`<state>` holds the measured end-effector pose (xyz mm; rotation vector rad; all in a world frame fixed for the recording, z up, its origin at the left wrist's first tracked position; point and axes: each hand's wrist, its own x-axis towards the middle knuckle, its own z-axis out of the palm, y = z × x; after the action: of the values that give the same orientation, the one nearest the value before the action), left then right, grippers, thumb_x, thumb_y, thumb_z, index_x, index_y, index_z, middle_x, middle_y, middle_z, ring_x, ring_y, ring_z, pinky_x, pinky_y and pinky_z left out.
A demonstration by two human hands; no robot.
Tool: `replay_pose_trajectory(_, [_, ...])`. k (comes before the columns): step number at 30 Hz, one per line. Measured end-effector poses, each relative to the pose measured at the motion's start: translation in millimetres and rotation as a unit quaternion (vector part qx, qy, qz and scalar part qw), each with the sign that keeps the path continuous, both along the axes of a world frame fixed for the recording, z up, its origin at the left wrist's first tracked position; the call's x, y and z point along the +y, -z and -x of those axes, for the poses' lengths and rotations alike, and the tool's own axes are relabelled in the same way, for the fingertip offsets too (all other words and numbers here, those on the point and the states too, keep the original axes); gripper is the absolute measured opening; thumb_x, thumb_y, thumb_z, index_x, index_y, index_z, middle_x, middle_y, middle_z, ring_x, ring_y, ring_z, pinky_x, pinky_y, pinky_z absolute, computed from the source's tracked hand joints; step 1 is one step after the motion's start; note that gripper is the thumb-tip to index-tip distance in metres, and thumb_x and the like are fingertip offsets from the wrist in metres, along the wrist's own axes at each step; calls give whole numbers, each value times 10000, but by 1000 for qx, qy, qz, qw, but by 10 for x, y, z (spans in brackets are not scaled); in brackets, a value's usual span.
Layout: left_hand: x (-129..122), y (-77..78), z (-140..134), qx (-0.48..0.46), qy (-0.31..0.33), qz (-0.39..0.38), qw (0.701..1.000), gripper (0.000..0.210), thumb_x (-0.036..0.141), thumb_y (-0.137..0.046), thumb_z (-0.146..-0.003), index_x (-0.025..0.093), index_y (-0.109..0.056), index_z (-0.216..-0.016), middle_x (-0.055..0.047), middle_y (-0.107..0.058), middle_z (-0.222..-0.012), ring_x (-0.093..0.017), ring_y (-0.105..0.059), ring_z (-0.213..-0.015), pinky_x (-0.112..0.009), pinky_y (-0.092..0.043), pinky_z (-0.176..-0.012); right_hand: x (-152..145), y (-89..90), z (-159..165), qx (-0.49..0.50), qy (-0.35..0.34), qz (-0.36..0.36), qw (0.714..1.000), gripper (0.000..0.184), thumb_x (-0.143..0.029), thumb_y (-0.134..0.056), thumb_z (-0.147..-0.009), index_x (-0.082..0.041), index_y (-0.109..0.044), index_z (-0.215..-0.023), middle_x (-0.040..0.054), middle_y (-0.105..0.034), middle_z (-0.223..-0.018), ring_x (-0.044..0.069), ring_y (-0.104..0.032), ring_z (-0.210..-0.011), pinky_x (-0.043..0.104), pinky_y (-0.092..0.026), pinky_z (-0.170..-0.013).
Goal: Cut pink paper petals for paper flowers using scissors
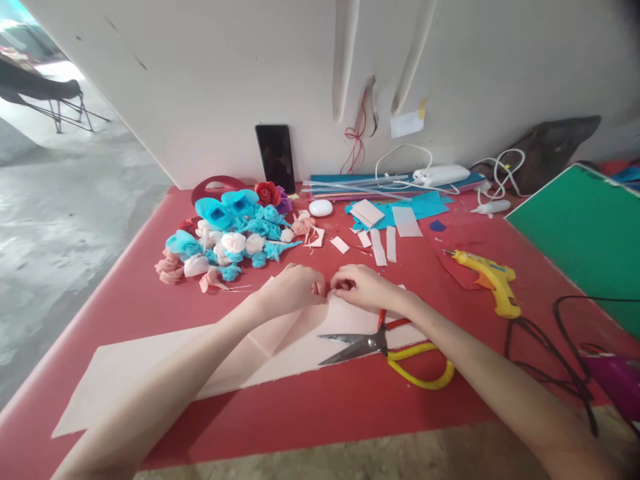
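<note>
A long sheet of pale pink paper [145,357] lies across the red table, partly folded over in its middle. At its far edge my left hand [296,287] is closed, fingertips pinching the paper. My right hand [363,285] is close beside it, thumb and fingers also pinched together at the paper's edge. The exact grip is partly hidden by the curled fingers. A pair of scissors [373,343] with red and yellow handles rests on the sheet below my right hand, blades parted and pointing left.
Blue, white and pink paper flowers [235,233] are heaped at the back left, near a propped phone [277,157]. Cut paper pieces [379,247] lie behind my hands. On the right are a yellow glue gun [493,277], its dark cable and a green board [580,233].
</note>
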<state>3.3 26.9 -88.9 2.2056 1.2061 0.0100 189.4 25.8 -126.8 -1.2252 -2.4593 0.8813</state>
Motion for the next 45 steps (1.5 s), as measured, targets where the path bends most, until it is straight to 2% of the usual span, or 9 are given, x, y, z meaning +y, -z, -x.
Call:
replay_pose_trajectory(8, [20,-38,29,3,-15,-16,1000,157,327,-580,-685,183,-614,-633,21,-624,-632,-116,-545,-602,-211,-350,-569,-9,31,0,-10,-4,-8,1000,199,-313,-527,-867,-129,-590,-825,6,-600,-782,119,-573,-685,289,-482,-633])
replay_pose_trajectory(12, [-17,54,-24,17,-8,-10,1000,127,314,-603,-669,193,-619,-633,28,-628,-614,-121,-553,-596,-213,-349,-556,-5,38,9,23,20,-22,999,121,-223,-536,-844,-139,-579,-921,-21,-575,-693,104,-543,-615,244,-446,-581])
replay_pose_trajectory(15, [-25,78,-41,29,-10,-8,999,131,326,-621,-657,196,-625,-643,25,-645,-635,-125,-558,-587,-219,-346,-541,11,-36,-7,51,58,-49,996,253,-138,-454,-844,-139,-513,-1090,5,-589,-744,112,-543,-654,226,-419,-594])
replay_pose_trajectory(20, [-53,33,-51,47,-10,-16,999,135,333,-612,-669,201,-637,-668,17,-667,-667,-140,-575,-617,-231,-348,-552,-54,-227,-53,37,25,-70,997,207,-96,-432,-823,-170,-625,-835,36,-626,-815,136,-561,-724,241,-402,-649])
replay_pose_trajectory(25, [-80,-110,-33,59,3,-46,997,123,312,-583,-704,200,-621,-674,19,-663,-671,-138,-575,-634,-236,-358,-595,-258,-216,-17,-10,-35,-85,996,214,-127,-462,-835,-182,-667,-812,48,-627,-773,165,-556,-752,262,-385,-662])
replay_pose_trajectory(32, [-228,-444,185,144,-43,-126,981,311,286,-341,-848,165,-576,-684,-52,-609,-660,-171,-549,-578,-278,-321,-510,-380,-178,-28,-41,-42,-95,994,248,-110,-416,-860,-184,-651,-886,46,-594,-782,166,-542,-761,261,-378,-659])
replay_pose_trajectory(35, [-475,-342,206,185,-48,-143,971,227,219,-390,-824,141,-603,-841,-98,-640,-835,-225,-599,-754,-305,-399,-613,-392,-178,-42,-33,-35,-92,995,255,-87,-415,-846,-178,-645,-908,50,-590,-813,164,-543,-771,258,-387,-672])
replay_pose_trajectory(39, [-782,-75,163,311,-13,-221,924,360,72,-355,-787,141,-580,-1059,-121,-617,-1033,-260,-574,-912,-331,-461,-685,-408,-162,-45,-13,-24,-80,996,267,-65,-414,-834,-176,-646,-910,54,-592,-826,165,-554,-781,255,-400,-674])
replay_pose_trajectory(45, [-857,124,181,333,-10,-244,911,531,-40,-334,-703,131,-543,-1160,-133,-579,-1146,-268,-555,-946,-351,-494,-681,-426,-196,-50,35,-11,-59,998,236,-71,-433,-825,-185,-630,-887,49,-596,-805,171,-565,-748,271,-420,-653])
